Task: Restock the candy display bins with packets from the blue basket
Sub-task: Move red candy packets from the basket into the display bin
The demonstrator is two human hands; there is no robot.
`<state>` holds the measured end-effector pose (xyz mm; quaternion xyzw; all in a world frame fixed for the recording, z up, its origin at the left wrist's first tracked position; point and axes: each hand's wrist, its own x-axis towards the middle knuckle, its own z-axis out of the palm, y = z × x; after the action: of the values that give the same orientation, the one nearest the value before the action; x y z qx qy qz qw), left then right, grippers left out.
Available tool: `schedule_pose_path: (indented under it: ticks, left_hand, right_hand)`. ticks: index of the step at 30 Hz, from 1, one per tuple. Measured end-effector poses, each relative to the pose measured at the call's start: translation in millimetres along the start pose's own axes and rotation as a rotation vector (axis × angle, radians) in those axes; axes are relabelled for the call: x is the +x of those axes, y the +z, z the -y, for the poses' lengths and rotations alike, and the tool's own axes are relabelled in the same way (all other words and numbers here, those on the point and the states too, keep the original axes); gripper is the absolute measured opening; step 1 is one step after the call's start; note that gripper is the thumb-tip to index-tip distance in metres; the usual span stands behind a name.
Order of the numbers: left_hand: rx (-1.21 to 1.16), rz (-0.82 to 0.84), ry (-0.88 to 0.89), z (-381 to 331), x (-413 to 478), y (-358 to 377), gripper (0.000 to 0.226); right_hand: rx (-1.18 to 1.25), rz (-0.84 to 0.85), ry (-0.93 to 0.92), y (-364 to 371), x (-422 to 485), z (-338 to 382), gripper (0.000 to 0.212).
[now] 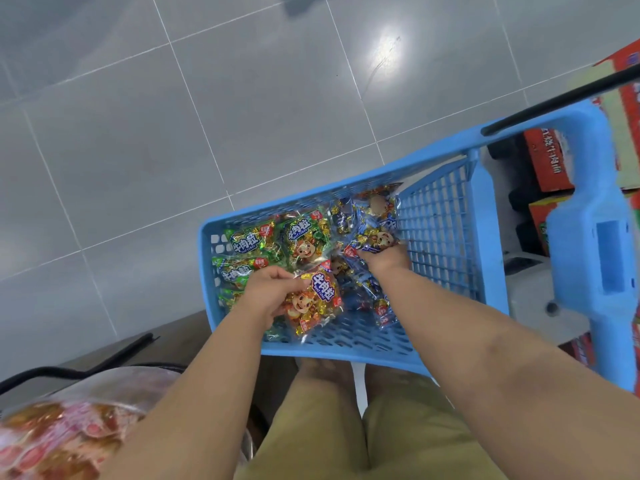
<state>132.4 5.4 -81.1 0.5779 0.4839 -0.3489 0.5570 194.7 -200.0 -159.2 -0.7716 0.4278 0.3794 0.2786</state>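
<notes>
Your left hand [268, 294] pinches an orange-and-gold foil candy packet [313, 301] by its left edge and holds it just above the near floor of the blue plastic lattice basket [332, 351]. Your right hand [384, 259] is pushed in among the blue clear-film packets [372, 220] at the far right. Its fingers are buried under them, so I cannot tell whether it has closed on one. Green foil packets [258, 242] are stacked along the far left of the basket. I judge you early or midway: many packets lie in the basket, and none is clear of it yet. The blurred clear bin of pink and orange sweets [69, 427] at near left looks like one place to fill.
</notes>
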Motion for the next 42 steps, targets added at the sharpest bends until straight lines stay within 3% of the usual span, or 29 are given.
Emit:
schedule_pose_path:
  ticks: [4,9,15,23,28,32,37,42]
  left_hand:
    - [-0.02,-0.026,0.034,6,-2,0,0.031]
    - [-0.025,0.059,-0.013,4,-11,4,0.016]
    - [-0.23,0.139,-0.027,15,-37,2,0.049]
    - [-0.61,-0.104,0.135,62,-113,3,0.023]
    - [-0.949,-0.298,0.222,138,-184,-3,0.01]
    - [-1.223,-0.514,0.26,208,-242,-12,0.012]
    - [-1.457,-0.728,0.281,291,-304,-21,0.005]
    - [-1.661,-0.929,0.313,384,-353,-27,0.013]
  right_hand:
    - [0.094,0.015,0.086,1,-1,-2,0.113]
    - [0.21,0.154,0.02,-15,-10,-5,0.102]
    - [0.018,0.362,-0.197,-52,-44,-17,0.106]
    - [-0.164,0.567,-0.475,-93,-113,-15,0.09]
    - [-0.457,0.622,-0.781,-87,-189,-13,0.084]
    - [-0.667,0.704,-0.981,-59,-261,-24,0.08]
    - [-0.88,0.816,-1.163,-3,-343,-62,0.033]
    - [-1.052,0.93,-1.296,67,-421,-123,0.036]
